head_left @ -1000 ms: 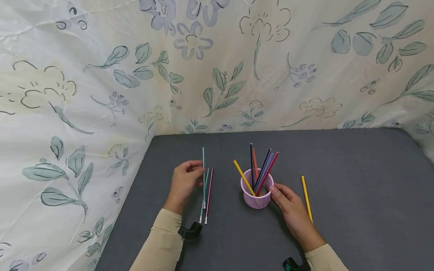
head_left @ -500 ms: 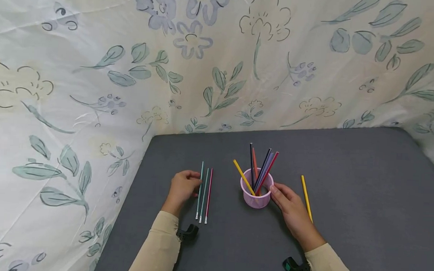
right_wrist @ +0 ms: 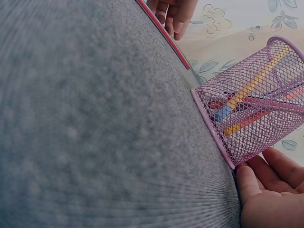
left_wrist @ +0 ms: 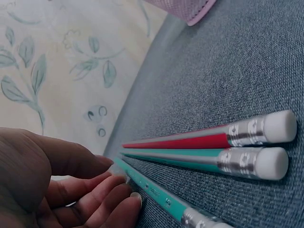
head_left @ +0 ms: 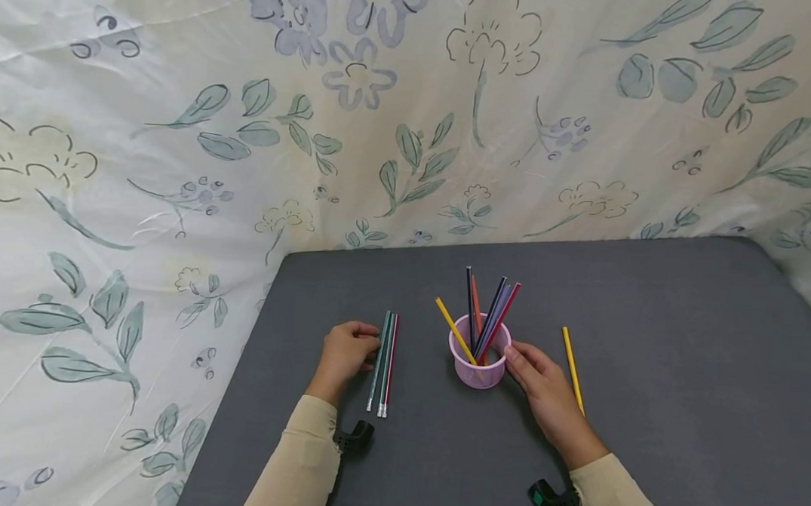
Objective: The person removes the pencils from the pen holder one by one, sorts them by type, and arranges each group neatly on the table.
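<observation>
My left hand [head_left: 348, 356] pinches a teal pencil [left_wrist: 161, 194] between thumb and fingers, its white eraser end toward me. Just right of it, a second teal pencil [left_wrist: 180, 160] and a red pencil [left_wrist: 190, 140] lie close together on the cloth, erasers likewise near. The far ends of these pencils come together in the left wrist view. A pink mesh pencil cup [head_left: 479, 376] stands upright in the middle, with several pencils leaning in it. At its right side, my right hand [head_left: 545, 395] holds the cup low down, thumb [right_wrist: 247, 183] right at the base.
A yellow pencil [head_left: 572, 370] lies alone beyond the right hand, its near end hidden behind that hand. The dark grey cloth-covered table [head_left: 699, 386] ends at a floral curtain [head_left: 493, 121] behind and on the left. Each wrist wears a black camera [head_left: 354, 436].
My left hand has come down and set the teal pencil beside the others, then shifted slightly right, bringing the pencils closer together. The right hand and the cup stay put.
</observation>
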{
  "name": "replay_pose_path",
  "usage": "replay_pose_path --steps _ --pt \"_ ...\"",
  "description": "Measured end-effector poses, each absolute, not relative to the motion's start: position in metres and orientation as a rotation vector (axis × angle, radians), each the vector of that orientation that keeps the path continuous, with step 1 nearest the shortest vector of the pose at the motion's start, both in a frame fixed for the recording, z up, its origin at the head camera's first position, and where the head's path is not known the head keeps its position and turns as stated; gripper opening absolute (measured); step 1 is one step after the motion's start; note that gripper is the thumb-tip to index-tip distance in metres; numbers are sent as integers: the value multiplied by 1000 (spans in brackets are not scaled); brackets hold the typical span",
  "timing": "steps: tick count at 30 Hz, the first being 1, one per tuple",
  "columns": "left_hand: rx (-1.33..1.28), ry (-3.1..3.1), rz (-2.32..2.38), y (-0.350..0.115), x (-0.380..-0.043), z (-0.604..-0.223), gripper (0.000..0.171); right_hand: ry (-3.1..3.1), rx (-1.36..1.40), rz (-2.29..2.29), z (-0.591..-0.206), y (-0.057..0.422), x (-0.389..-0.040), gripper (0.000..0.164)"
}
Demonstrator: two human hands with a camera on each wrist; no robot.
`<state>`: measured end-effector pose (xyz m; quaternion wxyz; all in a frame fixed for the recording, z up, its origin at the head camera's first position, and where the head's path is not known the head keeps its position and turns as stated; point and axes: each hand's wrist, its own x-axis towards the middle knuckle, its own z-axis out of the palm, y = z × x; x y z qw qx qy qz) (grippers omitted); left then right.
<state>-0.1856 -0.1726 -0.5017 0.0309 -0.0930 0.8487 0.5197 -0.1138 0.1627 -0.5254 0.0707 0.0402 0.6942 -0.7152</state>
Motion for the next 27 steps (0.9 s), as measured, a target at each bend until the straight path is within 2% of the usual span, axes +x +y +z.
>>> replay_pose_path --steps 7,16,27 --pt "-257 2613 1628 -172 -187 -500 18 2093 127 -2157 -526 161 -114 62" --pt "-86 2502 1849 -166 -189 -490 21 2093 115 -2187 -524 159 -113 58" --pt "52 2483 1936 -142 -187 -476 17 2100 123 -2187 -522 157 -113 57"
